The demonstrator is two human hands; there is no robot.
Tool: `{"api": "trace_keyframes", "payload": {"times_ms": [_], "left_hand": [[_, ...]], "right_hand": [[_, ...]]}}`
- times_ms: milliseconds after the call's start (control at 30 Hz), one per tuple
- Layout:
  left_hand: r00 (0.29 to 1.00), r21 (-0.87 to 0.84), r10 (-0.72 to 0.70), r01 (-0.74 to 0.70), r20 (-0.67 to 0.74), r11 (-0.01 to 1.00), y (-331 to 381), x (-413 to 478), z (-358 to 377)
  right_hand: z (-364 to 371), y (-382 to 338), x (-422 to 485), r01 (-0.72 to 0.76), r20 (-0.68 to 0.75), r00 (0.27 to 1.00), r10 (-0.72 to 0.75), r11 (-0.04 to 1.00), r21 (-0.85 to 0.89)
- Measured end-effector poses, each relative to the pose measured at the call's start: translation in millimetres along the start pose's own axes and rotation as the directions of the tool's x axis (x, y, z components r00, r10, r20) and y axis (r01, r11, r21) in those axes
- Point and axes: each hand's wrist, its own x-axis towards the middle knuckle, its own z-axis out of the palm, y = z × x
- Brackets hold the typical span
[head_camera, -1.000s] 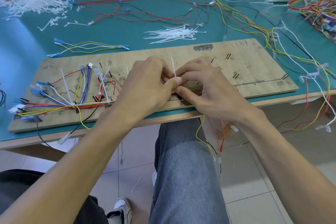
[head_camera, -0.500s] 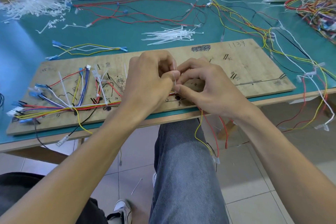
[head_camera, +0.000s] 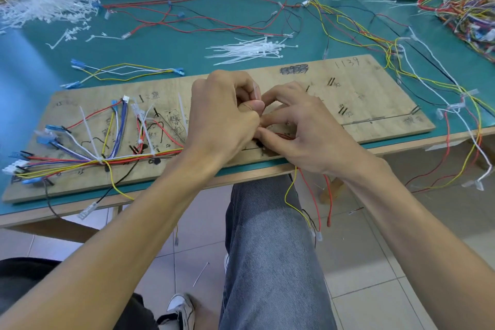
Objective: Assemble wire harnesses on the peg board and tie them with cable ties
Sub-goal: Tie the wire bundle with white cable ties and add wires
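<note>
A wooden peg board (head_camera: 359,104) lies along the table's front edge. A wire harness (head_camera: 88,161) of red, yellow, blue and white wires fans over its left half, bound with white cable ties. At the board's middle my left hand (head_camera: 222,120) curls its fingers and thumb around a white cable tie, mostly hidden. My right hand (head_camera: 302,131) pinches the wire bundle right beside it, fingertips touching the left hand. Red and yellow wire ends (head_camera: 316,203) hang below the table edge under my right hand.
A pile of loose cable ties (head_camera: 249,49) lies behind the board. Loose wires (head_camera: 203,19) sprawl across the green table, with a tangled heap (head_camera: 466,8) at the far right and tie offcuts (head_camera: 40,9) at the far left. My jeans-clad leg (head_camera: 270,249) is below.
The upright tail of the cable tie seen between my fingers a second ago is now hidden in my left hand. Both hands stayed at the board's middle, closing tighter together.
</note>
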Motion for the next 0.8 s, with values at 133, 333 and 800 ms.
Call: {"api": "trace_keyframes", "payload": {"times_ms": [133, 333, 800], "left_hand": [[0.974, 0.210, 0.060, -0.107, 0.219, 0.972, -4, 8, -23], [0.922, 0.354, 0.067, -0.213, 0.382, 0.911, -4, -3, -38], [0.952, 0.470, 0.012, -0.162, 0.305, 0.868, -3, -6, -14]], "right_hand": [[-3, -1, -1, -0.090, -0.084, 0.991, 0.109, 0.975, 0.202], [-3, -3, -1, -0.135, -0.075, 0.984, 0.162, 0.950, 0.282], [-10, -5, -2, -0.079, 0.022, 0.997, 0.076, 0.971, 0.225]]}}
